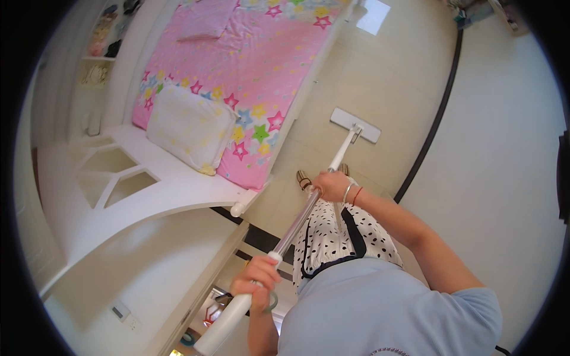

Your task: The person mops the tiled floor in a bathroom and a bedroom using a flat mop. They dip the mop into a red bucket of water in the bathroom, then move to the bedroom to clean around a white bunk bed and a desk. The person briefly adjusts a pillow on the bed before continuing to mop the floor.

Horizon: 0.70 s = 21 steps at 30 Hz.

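A flat mop (291,230) with a white and silver pole slants across my body. My left hand (256,281) is closed around the white upper part of the pole, near its thick white grip. Farther down, my right hand (332,186) wraps round the silver section, just above the white lower end. The mop's white rectangular head (340,118) lies flat on the shiny beige floor (380,77), ahead of my feet. A silver bracelet and a red cord circle my right wrist.
Left of the mop stands a bed (267,65) with a pink star-patterned sheet and a pale pillow (190,127). Its white curved headboard (196,193) has cut-out openings. Along the right runs a white wall (504,130) with a black baseboard (442,113). A doorway lies behind at lower left.
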Each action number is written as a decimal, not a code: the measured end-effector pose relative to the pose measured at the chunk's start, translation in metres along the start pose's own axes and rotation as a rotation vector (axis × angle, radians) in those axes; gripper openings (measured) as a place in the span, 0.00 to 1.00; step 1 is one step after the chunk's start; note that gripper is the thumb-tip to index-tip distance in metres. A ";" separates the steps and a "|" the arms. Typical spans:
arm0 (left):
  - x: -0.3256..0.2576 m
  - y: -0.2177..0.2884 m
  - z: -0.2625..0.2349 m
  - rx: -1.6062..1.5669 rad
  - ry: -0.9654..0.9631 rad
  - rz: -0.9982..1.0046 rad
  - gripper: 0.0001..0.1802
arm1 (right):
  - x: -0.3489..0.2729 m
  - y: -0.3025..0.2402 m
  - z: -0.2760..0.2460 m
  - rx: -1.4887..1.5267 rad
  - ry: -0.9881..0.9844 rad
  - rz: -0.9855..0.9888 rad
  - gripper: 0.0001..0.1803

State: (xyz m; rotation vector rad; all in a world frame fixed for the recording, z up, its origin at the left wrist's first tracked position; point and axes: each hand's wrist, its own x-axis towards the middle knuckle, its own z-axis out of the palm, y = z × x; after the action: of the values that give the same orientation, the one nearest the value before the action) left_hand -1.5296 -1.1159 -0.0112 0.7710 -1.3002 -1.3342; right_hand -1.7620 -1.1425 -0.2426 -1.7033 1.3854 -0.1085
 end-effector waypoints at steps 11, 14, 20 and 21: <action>0.035 -0.154 0.144 -0.143 -0.342 -0.055 0.09 | -0.065 0.229 -0.033 -0.089 0.679 0.334 0.05; 0.036 -0.166 0.167 -0.141 -0.415 -0.056 0.09 | -0.082 0.246 -0.036 0.014 0.728 0.424 0.06; 0.046 -0.132 0.171 -0.093 -0.573 -0.066 0.10 | -0.101 0.225 -0.007 0.044 0.962 0.371 0.07; 0.048 -0.124 0.170 -0.095 -0.576 -0.075 0.11 | -0.104 0.218 -0.003 0.062 0.982 0.373 0.08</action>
State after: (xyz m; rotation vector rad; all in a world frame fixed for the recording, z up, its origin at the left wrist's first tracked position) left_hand -1.7308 -1.1370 -0.0857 0.3777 -1.6453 -1.7432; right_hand -1.9620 -1.0498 -0.3412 -1.3238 2.3449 -0.8508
